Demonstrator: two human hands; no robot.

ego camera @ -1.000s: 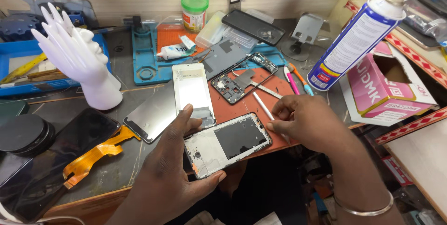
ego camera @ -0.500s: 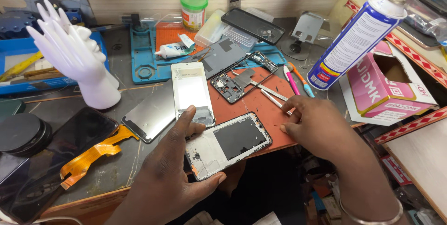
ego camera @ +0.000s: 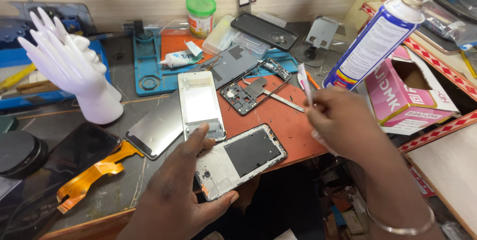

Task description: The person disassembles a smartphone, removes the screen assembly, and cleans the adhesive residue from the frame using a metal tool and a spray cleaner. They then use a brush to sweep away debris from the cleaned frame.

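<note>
While the left hand [ego camera: 184, 190] grips an opened phone frame [ego camera: 241, 158] at the near edge of an orange mat [ego camera: 293, 120], thumb and fingers closed around its lower end, the right hand [ego camera: 343, 120] hovers just right of it, pinching a thin white strip [ego camera: 304, 83] upright. A blue spray can [ego camera: 375, 41] stands behind.

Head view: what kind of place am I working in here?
Most likely a phone repair bench: the left hand steadies an opened phone frame, a bare circuit-board frame lies behind, and a spray can stands nearby.
</note>
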